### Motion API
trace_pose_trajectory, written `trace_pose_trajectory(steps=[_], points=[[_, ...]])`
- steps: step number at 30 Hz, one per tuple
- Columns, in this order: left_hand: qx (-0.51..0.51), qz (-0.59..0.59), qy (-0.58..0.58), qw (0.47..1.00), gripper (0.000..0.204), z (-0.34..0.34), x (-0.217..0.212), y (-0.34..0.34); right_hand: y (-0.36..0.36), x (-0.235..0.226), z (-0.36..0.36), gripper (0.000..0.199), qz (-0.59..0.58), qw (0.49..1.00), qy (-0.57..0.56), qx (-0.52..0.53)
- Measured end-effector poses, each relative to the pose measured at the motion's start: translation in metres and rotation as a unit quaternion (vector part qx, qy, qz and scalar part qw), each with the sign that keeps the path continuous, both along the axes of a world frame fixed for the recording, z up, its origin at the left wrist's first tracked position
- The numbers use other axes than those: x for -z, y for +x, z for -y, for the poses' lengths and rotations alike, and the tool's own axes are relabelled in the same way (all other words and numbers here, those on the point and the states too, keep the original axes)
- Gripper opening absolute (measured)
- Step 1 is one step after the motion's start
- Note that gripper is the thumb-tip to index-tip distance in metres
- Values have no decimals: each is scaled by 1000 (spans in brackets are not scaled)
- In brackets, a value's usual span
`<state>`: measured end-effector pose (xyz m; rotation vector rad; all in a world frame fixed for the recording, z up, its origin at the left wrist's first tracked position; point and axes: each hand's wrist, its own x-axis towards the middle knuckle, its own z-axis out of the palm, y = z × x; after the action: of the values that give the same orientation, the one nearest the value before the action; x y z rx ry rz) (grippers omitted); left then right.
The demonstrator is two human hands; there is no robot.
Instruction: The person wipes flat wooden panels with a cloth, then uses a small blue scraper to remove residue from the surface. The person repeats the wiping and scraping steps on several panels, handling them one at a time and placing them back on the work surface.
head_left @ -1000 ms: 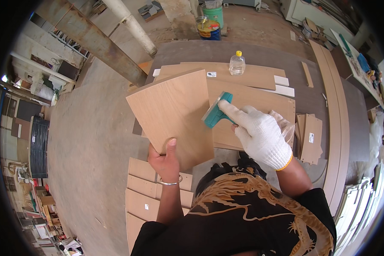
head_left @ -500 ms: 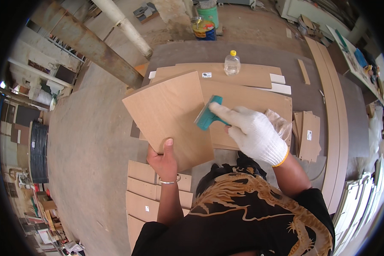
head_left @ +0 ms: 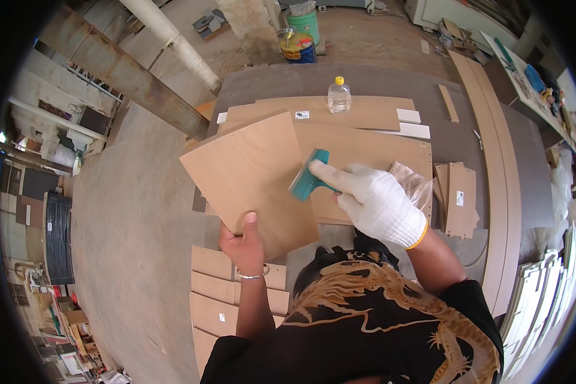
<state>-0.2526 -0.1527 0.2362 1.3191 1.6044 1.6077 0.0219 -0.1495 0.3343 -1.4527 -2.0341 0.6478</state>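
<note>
A tilted wood-grain panel (head_left: 249,166) is held up by my bare left hand (head_left: 243,243), the thumb lying on its face near the lower left edge and the other fingers behind it. My right hand (head_left: 377,201), in a white knit glove, grips a teal scraper (head_left: 311,174) with the index finger along its head. The blade edge lies at or close to the panel's right edge; whether it touches I cannot tell. Beneath and beyond, larger panels (head_left: 371,147) lie stacked on the dark work surface. A crumpled clear plastic piece (head_left: 411,182) rests beside my glove.
A clear bottle with a yellow cap (head_left: 339,96) stands on the far panels. Small panels (head_left: 459,201) are piled at right, near long boards (head_left: 493,173). More panels (head_left: 214,310) lie at lower left. A rusty column (head_left: 134,77) and a paint bucket (head_left: 297,47) stand beyond.
The view has shifted slightly, so the surroundings sit a little further left. Both hands keep their holds on the panel and the scraper, with little movement between them.
</note>
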Motion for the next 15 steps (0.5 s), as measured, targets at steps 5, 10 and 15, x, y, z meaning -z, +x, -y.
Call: trace_pose_trajectory(steps=[5, 10, 15], points=[[14, 21, 0, 1000, 33, -1, 1, 3, 3, 3, 2, 57, -2, 1000, 0, -3], [17, 28, -6, 999, 34, -1, 0, 4, 7, 6, 2, 58, -38, 999, 24, -4], [17, 27, -12, 999, 37, -4, -1, 6, 8, 7, 3, 60, -17, 999, -44, -13]])
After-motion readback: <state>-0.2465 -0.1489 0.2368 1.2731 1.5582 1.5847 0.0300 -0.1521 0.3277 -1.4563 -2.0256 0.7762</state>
